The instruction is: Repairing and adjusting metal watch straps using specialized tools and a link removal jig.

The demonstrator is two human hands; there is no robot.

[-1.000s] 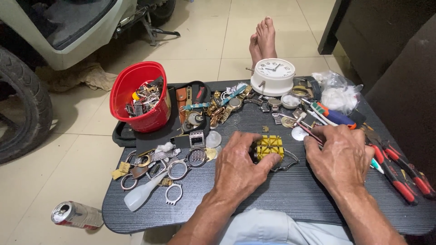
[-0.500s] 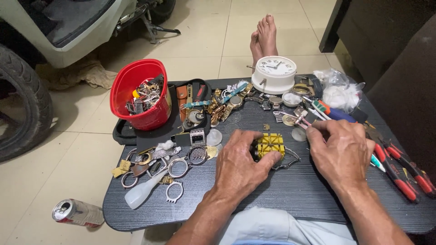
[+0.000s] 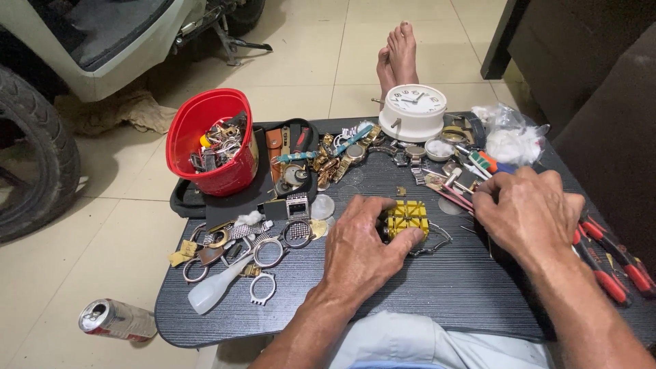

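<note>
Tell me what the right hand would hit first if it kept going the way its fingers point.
Probably the loose tools and watch parts just ahead of the right hand, before the white clock; depth is unclear.

A red bucket (image 3: 213,145) of metal parts stands at the dark table's (image 3: 437,301) left rear, a white alarm clock (image 3: 413,111) at its far edge, red-handled pliers (image 3: 608,263) at the right; a dented can (image 3: 116,319) lies on the tiled floor (image 3: 301,61) beside a scooter tyre (image 3: 31,157)

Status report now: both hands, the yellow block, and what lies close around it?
Left hand grips yellow block on black table. Right hand among thin tools. Watch rings left, red-handled pliers right.
</note>
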